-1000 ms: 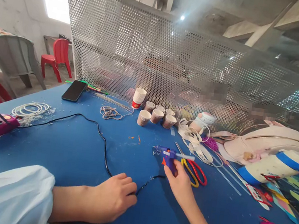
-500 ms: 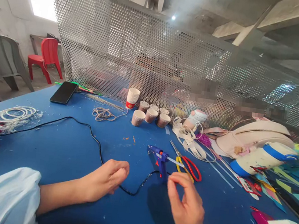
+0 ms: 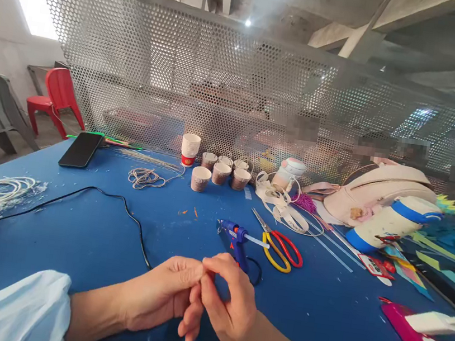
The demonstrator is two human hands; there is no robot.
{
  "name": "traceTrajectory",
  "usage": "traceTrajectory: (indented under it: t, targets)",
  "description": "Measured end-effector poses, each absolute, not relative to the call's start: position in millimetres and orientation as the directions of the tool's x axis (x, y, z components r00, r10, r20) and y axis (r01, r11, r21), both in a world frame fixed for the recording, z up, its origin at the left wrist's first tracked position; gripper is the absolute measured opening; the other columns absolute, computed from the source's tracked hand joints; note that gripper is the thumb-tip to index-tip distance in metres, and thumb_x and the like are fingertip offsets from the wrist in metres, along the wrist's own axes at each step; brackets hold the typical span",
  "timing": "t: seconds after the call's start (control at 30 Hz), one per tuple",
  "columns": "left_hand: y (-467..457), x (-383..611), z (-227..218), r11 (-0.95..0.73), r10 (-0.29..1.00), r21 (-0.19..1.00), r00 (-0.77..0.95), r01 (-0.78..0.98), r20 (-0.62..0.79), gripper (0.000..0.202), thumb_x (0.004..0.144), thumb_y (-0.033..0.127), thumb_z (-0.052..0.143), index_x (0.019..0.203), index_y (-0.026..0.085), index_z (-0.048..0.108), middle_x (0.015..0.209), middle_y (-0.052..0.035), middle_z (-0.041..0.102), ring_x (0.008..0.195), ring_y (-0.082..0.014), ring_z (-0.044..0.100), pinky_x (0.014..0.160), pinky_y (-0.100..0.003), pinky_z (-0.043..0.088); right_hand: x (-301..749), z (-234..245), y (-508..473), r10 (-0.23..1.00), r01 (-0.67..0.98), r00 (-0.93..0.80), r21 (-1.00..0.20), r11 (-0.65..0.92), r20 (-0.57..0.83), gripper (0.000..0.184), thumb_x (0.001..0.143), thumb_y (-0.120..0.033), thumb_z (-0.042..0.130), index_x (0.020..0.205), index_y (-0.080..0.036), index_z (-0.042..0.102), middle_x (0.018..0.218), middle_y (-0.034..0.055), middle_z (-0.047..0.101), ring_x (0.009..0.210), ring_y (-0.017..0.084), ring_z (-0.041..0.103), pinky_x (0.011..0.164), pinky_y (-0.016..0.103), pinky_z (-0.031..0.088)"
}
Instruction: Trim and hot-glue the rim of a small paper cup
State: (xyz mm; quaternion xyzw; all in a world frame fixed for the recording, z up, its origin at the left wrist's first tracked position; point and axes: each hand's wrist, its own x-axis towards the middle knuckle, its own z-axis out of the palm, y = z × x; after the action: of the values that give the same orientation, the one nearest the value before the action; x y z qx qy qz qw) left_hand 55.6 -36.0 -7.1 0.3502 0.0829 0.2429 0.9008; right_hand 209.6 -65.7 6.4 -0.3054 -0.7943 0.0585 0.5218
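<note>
My left hand [image 3: 167,295] and my right hand [image 3: 230,301] meet above the near part of the blue table [image 3: 105,255]. The right thumb and forefinger are pinched against the left fingertips. Whatever lies between them, if anything, is too small to make out. Just beyond my right hand rests a blue glue gun [image 3: 237,238] with a white glue stick in its back. Scissors [image 3: 278,245] with one red and one yellow handle lie to its right, blades pointing away from me.
Small brown-wrapped paper cups [image 3: 201,180] stand near the perforated metal screen [image 3: 162,60], beside stacked cups [image 3: 190,148]. A black cord [image 3: 128,213] crosses the left side. To the right are ribbon [image 3: 277,206], a bottle [image 3: 393,225], a bag [image 3: 377,191] and a magenta power strip [image 3: 419,338].
My right hand has moved left to meet my left hand, and their fingertips now touch. The left fingers have loosened from a fist. The view has shifted slightly.
</note>
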Motion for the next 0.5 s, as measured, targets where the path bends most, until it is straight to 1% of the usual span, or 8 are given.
traceTrajectory:
  t: [0.07,0.17,0.27,0.33,0.4,0.47,0.5]
  targets:
    - [-33.3,56.5,-14.9,0.664,0.526,0.621,0.851,-0.417,0.009,0.045,0.081,0.050,0.068,0.062,0.011,0.055,0.047,-0.0023,0.057,0.040,-0.0112,0.054,0.050,-0.027,0.051,209.0,-1.4,-57.9,0.518,0.425,-0.270,-0.382,0.820,0.812,0.035,0.089,-0.006,0.050,0.118,-0.024,0.051,0.079,0.0022,0.065,0.071,0.015,0.063,0.065,0.029,0.055]
    - [-30.1,55.9,-27.6,0.715,0.525,0.563,0.850,-0.414,-0.041,0.042,0.084,0.047,0.066,0.064,0.011,0.056,0.051,-0.0042,0.062,0.044,-0.0130,0.059,0.054,-0.029,0.054,210.0,-13.6,-48.5,0.536,0.428,-0.296,-0.392,0.814,0.790,0.025,0.090,-0.009,0.050,0.110,-0.023,0.054,0.071,-0.0007,0.064,0.064,0.014,0.063,0.062,0.028,0.054]
    - [-29.3,53.8,-36.3,0.760,0.478,0.544,0.873,-0.356,-0.098,0.040,0.085,0.047,0.065,0.069,0.011,0.059,0.056,-0.0060,0.065,0.051,-0.0149,0.064,0.061,-0.030,0.056,210.9,-21.4,-47.6,0.625,0.413,-0.268,-0.499,0.762,0.733,0.015,0.090,-0.011,0.048,0.096,-0.023,0.056,0.066,-0.0023,0.065,0.056,0.012,0.061,0.056,0.024,0.051]
    - [-30.0,52.7,-38.4,0.778,0.447,0.549,0.883,-0.304,-0.145,0.039,0.084,0.047,0.066,0.075,0.009,0.062,0.062,-0.0072,0.068,0.056,-0.0162,0.068,0.065,-0.031,0.057,210.7,-22.6,-50.6,0.707,0.380,-0.235,-0.606,0.699,0.667,0.013,0.087,-0.011,0.049,0.088,-0.023,0.055,0.061,-0.0044,0.065,0.051,0.010,0.060,0.054,0.022,0.049]
    - [-31.1,52.2,-38.0,0.790,0.423,0.554,0.887,-0.261,-0.185,0.038,0.082,0.046,0.069,0.081,0.008,0.064,0.066,-0.0079,0.069,0.059,-0.0171,0.070,0.066,-0.030,0.057,210.5,-20.8,-53.5,0.826,0.337,-0.217,-0.754,0.564,0.521,0.013,0.083,-0.010,0.050,0.082,-0.023,0.053,0.053,-0.0075,0.061,0.046,0.009,0.057,0.052,0.021,0.047]
    - [-31.6,51.8,-36.1,0.791,0.410,0.567,0.887,-0.231,-0.212,0.037,0.081,0.045,0.070,0.082,0.008,0.064,0.068,-0.0083,0.069,0.061,-0.0183,0.071,0.065,-0.029,0.057,211.4,-16.9,-54.2,0.924,0.289,-0.239,-0.887,0.360,0.297,0.010,0.082,-0.013,0.050,0.079,-0.022,0.051,0.049,-0.0086,0.056,0.044,0.009,0.055,0.049,0.020,0.043]
    - [-31.3,51.5,-34.9,0.785,0.413,0.577,0.885,-0.227,-0.215,0.036,0.082,0.043,0.069,0.081,0.008,0.064,0.068,-0.0086,0.069,0.062,-0.0189,0.071,0.065,-0.029,0.057,212.4,-14.8,-53.3,0.947,0.259,-0.256,-0.930,0.261,0.194,0.008,0.084,-0.017,0.049,0.078,-0.022,0.051,0.050,-0.0083,0.053,0.045,0.009,0.053,0.047,0.019,0.041]
